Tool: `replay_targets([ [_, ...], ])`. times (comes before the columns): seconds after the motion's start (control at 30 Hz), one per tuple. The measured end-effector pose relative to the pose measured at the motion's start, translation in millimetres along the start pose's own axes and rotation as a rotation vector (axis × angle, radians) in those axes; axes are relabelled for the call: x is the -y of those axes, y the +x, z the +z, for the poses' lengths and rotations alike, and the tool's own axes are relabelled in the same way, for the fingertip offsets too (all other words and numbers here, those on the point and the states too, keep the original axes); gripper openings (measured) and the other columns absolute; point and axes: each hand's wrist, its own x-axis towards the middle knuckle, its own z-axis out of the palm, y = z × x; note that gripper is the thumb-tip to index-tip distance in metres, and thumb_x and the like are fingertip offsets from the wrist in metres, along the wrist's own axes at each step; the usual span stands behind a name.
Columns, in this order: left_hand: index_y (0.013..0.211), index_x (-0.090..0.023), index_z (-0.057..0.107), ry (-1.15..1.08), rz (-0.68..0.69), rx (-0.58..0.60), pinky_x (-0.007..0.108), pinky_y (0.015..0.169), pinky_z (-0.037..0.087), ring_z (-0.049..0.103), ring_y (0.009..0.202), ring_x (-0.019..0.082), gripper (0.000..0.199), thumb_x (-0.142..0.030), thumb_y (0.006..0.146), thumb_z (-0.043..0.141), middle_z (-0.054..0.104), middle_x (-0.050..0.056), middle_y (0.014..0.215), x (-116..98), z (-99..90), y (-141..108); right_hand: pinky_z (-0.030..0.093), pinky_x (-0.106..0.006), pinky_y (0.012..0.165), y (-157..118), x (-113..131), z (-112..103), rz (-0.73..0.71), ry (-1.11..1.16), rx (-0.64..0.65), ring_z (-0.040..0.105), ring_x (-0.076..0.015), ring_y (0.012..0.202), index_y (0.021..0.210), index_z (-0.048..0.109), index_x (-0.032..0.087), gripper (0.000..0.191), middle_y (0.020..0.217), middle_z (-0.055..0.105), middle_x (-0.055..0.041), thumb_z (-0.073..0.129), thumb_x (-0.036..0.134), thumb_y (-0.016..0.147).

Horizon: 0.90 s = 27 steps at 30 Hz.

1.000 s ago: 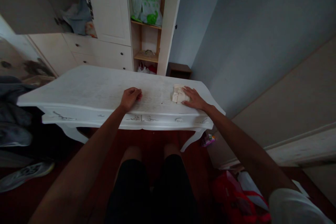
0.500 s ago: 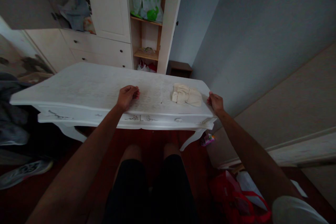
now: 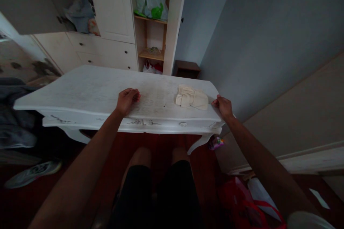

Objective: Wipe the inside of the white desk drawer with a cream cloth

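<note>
Left hand (image 3: 128,101): loosely curled, over the front part of the counter (image 3: 88,82) left of its middle, can't tell if anything's tucked inside
Right hand (image 3: 223,106): way over at the right end, well apart from the other one, fingers bent in, can't really tell if they're pinching something
Cloth (image 3: 191,97): cream, kinda crumpled, lying on the right part of the counter, between the two hands but just beside the right one
Counter: white, curvy front edge, carved trim, top looks pretty smudgy around the middle
Cabinet (image 3: 115,10): behind the counter, a door open, plastic bags (image 3: 156,1) with green print on a shelf
Floor (image 3: 161,150): dark red, shoe (image 3: 33,174) on the left, red bag (image 3: 233,200) on the right
</note>
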Motion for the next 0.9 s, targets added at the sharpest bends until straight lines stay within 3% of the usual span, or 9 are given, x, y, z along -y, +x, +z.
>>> replay_targets([
  [0.13, 0.068, -0.016, 0.061, -0.023, 0.011, -0.013, 0.022, 0.052, 0.046, 0.056, 0.053, 0.009, 0.011, -0.026, 0.071, 0.064, 0.062, 0.000, 0.062, 0.5, -1.1, 0.5, 0.043, -0.022, 0.046, 1.5, -3.8, -0.3, -0.007, 0.072, 0.002, 0.051, -0.0080, 0.047, 0.063, 0.065, 0.018, 0.044, 0.065, 0.070, -0.0030, 0.062, 0.059, 0.081],
  [0.33, 0.065, -0.017, 0.059, -0.001, 0.017, -0.036, 0.022, 0.039, 0.037, 0.050, 0.041, 0.009, 0.014, -0.029, 0.072, 0.064, 0.063, 0.001, 0.061, -0.9, -0.5, -1.3, 0.048, -0.020, 0.047, 5.6, -10.8, -3.9, 0.049, 0.251, -0.056, 0.064, -0.0102, 0.056, 0.073, 0.065, 0.018, 0.038, 0.080, 0.072, -0.0037, 0.072, 0.056, 0.071],
  [0.5, 0.067, -0.018, 0.058, 0.041, 0.020, -0.080, 0.022, 0.043, 0.042, 0.053, 0.045, 0.009, 0.012, -0.028, 0.073, 0.062, 0.062, 0.001, 0.061, -1.1, 0.0, -2.4, 0.054, -0.023, 0.054, 6.7, -12.3, -5.1, 0.027, 0.263, -0.042, 0.067, -0.0121, 0.062, 0.075, 0.068, 0.018, 0.035, 0.082, 0.073, -0.0053, 0.079, 0.050, 0.066],
  [0.73, 0.066, -0.018, 0.058, 0.040, 0.035, -0.060, 0.022, 0.045, 0.043, 0.053, 0.047, 0.009, 0.014, -0.030, 0.072, 0.062, 0.061, 0.000, 0.062, 0.8, -1.1, -1.1, 0.049, -0.022, 0.051, -0.5, -6.9, -2.6, 0.039, 0.155, -0.094, 0.062, -0.0110, 0.058, 0.072, 0.074, 0.018, 0.016, 0.073, 0.073, -0.0022, 0.077, 0.030, 0.062],
  [0.9, 0.066, -0.018, 0.059, 0.046, 0.033, -0.027, 0.022, 0.045, 0.044, 0.053, 0.047, 0.009, 0.014, -0.031, 0.071, 0.064, 0.061, 0.000, 0.062, 3.5, -1.5, -0.4, 0.044, -0.021, 0.048, -3.2, -3.7, -4.3, 0.014, 0.104, -0.163, 0.057, -0.0101, 0.052, 0.071, 0.073, 0.018, 0.012, 0.062, 0.069, 0.0007, 0.075, 0.026, 0.062],
])
